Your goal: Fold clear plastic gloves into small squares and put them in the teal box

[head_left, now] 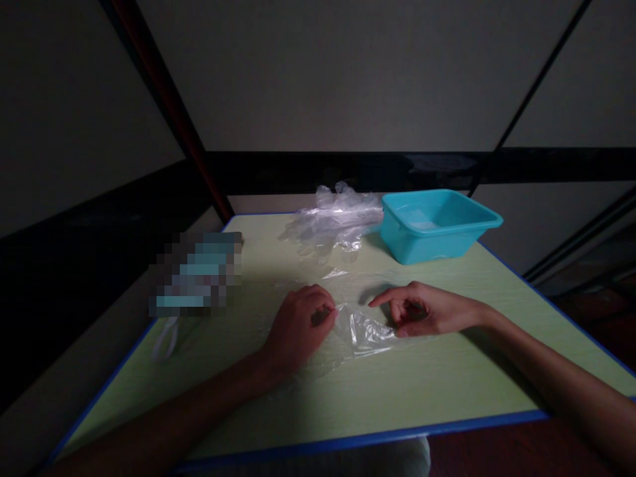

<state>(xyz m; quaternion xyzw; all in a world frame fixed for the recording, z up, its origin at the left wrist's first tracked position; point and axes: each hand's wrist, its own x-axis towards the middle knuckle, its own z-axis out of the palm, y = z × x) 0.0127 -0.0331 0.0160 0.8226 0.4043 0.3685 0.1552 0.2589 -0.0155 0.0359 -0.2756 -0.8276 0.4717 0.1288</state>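
A thin clear disposable plastic glove (370, 334) lies spread over the table between my hands, its outline faint against the surface. My left hand (303, 324) pinches its edge between thumb and index finger and draws it up into creases. On the other side is my right hand (417, 310), index finger stretched out and thumb apart from it, the other fingers curled. Its thumb is at the right edge of the plastic, and nothing shows clasped between its fingers. Behind the hands rests a pile of clear plastic gloves (335, 222).
A turquoise plastic basin (417, 242) stands at the back right, touching or close to the glove pile, with something pale inside. On the left is a blurred-out object (199, 271) with a white strap loop (166, 339). The pale green table (397, 397) has a blue edge.
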